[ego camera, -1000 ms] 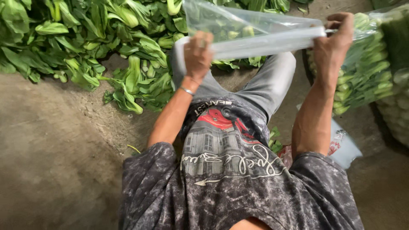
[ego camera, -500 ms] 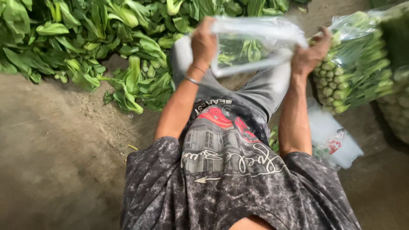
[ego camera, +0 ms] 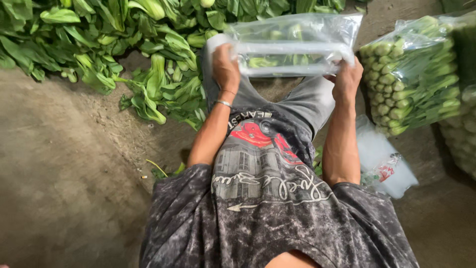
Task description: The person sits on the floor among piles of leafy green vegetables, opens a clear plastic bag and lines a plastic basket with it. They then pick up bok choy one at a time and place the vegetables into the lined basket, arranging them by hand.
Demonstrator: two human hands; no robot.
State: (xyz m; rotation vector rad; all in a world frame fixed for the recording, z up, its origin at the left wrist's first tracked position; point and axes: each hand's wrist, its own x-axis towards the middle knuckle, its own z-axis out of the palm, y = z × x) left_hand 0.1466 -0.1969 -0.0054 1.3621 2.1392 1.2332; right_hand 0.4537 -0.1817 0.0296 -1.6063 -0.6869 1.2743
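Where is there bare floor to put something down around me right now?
The bare concrete floor on the left, bordered above by the loose pile of green leafy vegetables, is open. The right side is crowded: a packed clear bag of greens and flat empty plastic bags leave little room.

Loose green leafy vegetables point(ego camera: 124, 44) lie heaped left of the hands; a packed bag of greens point(ego camera: 414, 84) stands to their right.

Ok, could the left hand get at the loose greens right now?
Probably not at once: the left hand grips the clear bag along with the right hand. The loose greens lie just beside it, unobstructed.
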